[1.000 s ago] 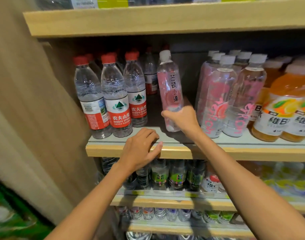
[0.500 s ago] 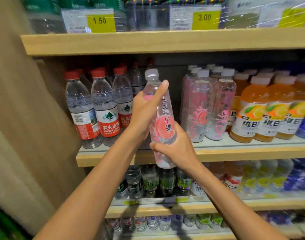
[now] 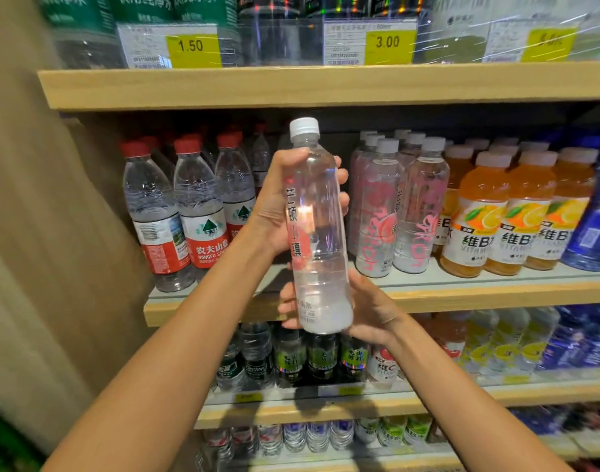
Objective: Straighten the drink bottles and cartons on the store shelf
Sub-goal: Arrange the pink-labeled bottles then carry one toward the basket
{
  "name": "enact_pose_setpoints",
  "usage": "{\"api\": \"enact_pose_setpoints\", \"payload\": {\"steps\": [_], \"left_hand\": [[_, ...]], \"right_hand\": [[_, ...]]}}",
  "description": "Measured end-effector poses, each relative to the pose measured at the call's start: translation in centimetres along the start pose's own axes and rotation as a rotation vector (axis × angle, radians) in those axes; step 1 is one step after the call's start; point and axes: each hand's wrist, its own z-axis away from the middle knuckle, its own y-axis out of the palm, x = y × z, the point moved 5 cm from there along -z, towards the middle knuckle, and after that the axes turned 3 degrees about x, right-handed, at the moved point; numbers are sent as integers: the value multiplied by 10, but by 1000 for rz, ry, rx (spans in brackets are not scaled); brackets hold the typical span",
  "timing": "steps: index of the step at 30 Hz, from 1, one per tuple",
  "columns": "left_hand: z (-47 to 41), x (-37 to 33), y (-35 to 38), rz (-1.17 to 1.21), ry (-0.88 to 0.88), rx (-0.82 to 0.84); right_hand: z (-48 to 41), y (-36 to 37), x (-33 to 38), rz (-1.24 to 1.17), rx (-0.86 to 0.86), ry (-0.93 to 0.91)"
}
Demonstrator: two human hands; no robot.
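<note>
Two bare arms reach up toward a store shelf (image 3: pixel 462 296) stocked with drinks. Between them is one clear bottle (image 3: pixel 320 253) with a white cap and pink lettering, held in the air just in front of the shelf.

The left hand (image 3: pixel 274 212) forms the upper grip. Its fingers curl round the bottle's middle from the left, and the fingertips show on the bottle's other side. The right hand (image 3: pixel 370 311) forms the lower grip, cupping the base from below and to the right. Both grips are closed on the bottle.

The bottle's long axis is nearly vertical, with the cap above the upper grip and leaning slightly left.

Behind the grips there appears to be a gap in the front row (the bottle hides much of it). Red-capped water bottles (image 3: pixel 203 212) stand to the left of the grips, matching pink-lettered bottles (image 3: pixel 380 206) stand just to the right, and orange drinks (image 3: pixel 479 216) stand farther right.

The bottle probably needs to go forward, away from the person, staying upright, to stand beside its matching row. The left grip, being higher, seems better placed to steer. The right grip would have to slide out from under the base before the bottle lands.
</note>
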Motion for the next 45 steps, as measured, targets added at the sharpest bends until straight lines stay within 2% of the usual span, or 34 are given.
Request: {"api": "enact_pose_setpoints", "payload": {"steps": [3, 6, 9, 13, 15, 17, 20, 23, 27, 31, 35, 38, 39, 42, 45], "left_hand": [[-3, 9, 4, 172, -29, 172], [-3, 15, -1, 256, -35, 180], [1, 17, -14, 153, -5, 40], [13, 4, -37, -385, 109, -381], [21, -5, -42, -574, 209, -518], [24, -10, -37, -711, 266, -564], [21, -7, -22, -796, 310, -585], [18, -2, -11, -795, 368, -674], [19, -2, -12, -696, 459, -821], [17, -7, -20, -542, 456, -788], [12, -6, -26, -320, 262, -588], [5, -5, -25, -169, 142, -348], [3, -5, -23, -136, 122, -266], [-1, -1, -15, -51, 79, -63], [-3, 4, -13, 4, 45, 44]], "right_hand": [[-9, 10, -5, -70, 57, -7], [-10, 8, -5, -62, -39, -5], [-2, -1, 0, 92, -234, -45], [14, -15, 17, 406, -551, -130], [18, -20, 25, 606, -712, -156], [21, -21, 27, 779, -852, -181], [22, -20, 22, 1006, -1022, -174], [20, -16, 13, 1149, -1094, -176], [13, -6, 2, 1198, -1008, -226], [14, -12, 5, 1026, -869, -201], [20, -22, 12, 640, -599, -124], [17, -10, 5, 395, -301, -32], [16, -8, 1, 354, -252, -14], [10, -5, -4, 298, -264, 1], [7, -10, -4, 370, -366, -28]]}}
